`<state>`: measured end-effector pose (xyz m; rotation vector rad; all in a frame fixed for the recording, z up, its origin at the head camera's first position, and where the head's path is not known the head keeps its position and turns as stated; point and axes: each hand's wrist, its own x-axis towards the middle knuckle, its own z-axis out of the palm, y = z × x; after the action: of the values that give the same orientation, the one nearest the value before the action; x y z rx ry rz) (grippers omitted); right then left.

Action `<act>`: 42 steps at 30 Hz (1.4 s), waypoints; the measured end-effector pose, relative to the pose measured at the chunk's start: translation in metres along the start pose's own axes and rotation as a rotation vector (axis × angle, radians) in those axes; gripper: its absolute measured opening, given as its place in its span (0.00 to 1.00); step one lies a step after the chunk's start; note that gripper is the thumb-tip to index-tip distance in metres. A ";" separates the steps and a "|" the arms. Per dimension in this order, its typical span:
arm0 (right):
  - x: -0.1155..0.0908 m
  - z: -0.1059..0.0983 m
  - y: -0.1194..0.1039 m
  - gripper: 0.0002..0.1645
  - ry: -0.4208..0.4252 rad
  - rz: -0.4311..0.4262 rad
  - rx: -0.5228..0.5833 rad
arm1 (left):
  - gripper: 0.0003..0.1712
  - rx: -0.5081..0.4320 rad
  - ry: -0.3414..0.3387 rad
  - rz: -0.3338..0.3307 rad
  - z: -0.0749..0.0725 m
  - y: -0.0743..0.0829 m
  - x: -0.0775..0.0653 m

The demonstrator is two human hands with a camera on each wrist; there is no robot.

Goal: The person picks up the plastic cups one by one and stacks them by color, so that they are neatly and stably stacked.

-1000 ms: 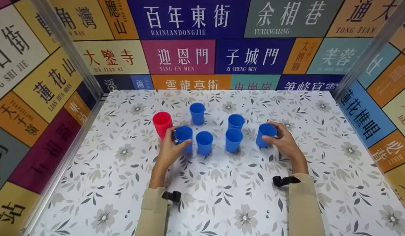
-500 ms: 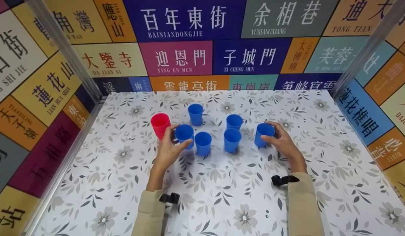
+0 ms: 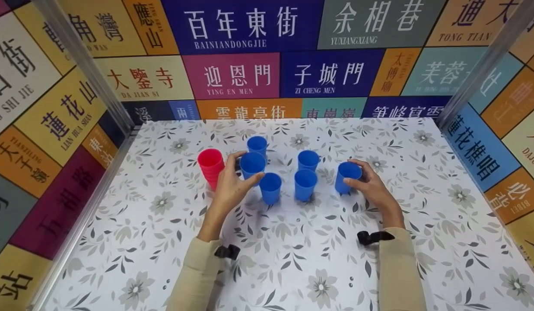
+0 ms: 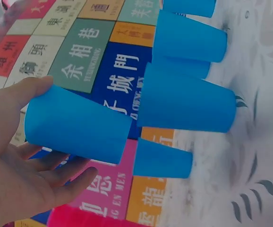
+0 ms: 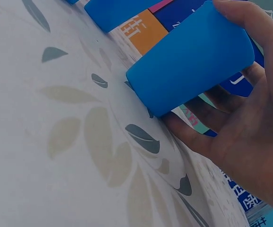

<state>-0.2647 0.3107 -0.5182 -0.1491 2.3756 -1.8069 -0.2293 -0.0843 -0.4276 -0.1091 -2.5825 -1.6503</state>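
My left hand (image 3: 232, 183) holds a blue cup (image 4: 80, 125) by its upper part, thumb on one side and fingers on the other. In the left wrist view this cup hangs raised above the table, mouth up. It overlaps a far blue cup (image 3: 257, 143) and a near blue cup (image 3: 270, 188) in the head view. My right hand (image 3: 373, 183) grips another blue cup (image 5: 193, 61), which stands upright with its base at the tabletop. Between the hands, two more blue cups stand upright, a front cup (image 3: 305, 185) and a back cup (image 3: 308, 160).
A stack of red cups (image 3: 211, 160) stands just left of my left hand. The white table (image 3: 293, 242) has a leaf and flower pattern. Panels with large lettering (image 3: 232, 75) rise behind it and on both sides.
My left hand has lifted its blue cup and carried it right and farther back, from beside the red stack toward the far blue cup. The right hand stays on its cup.
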 end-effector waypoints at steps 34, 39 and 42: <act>0.000 0.001 -0.002 0.45 -0.007 0.018 0.024 | 0.43 0.047 -0.222 0.307 0.119 0.091 0.035; 0.000 0.000 -0.001 0.45 -0.012 0.023 0.013 | 0.42 -0.019 -0.232 0.277 0.139 0.088 0.040; 0.000 0.000 -0.001 0.45 -0.004 0.028 -0.015 | 0.42 -0.028 -0.244 0.264 0.147 0.088 0.041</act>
<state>-0.2652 0.3106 -0.5170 -0.1199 2.3771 -1.7745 -0.2651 0.0870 -0.4056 -0.6610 -2.5687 -1.6650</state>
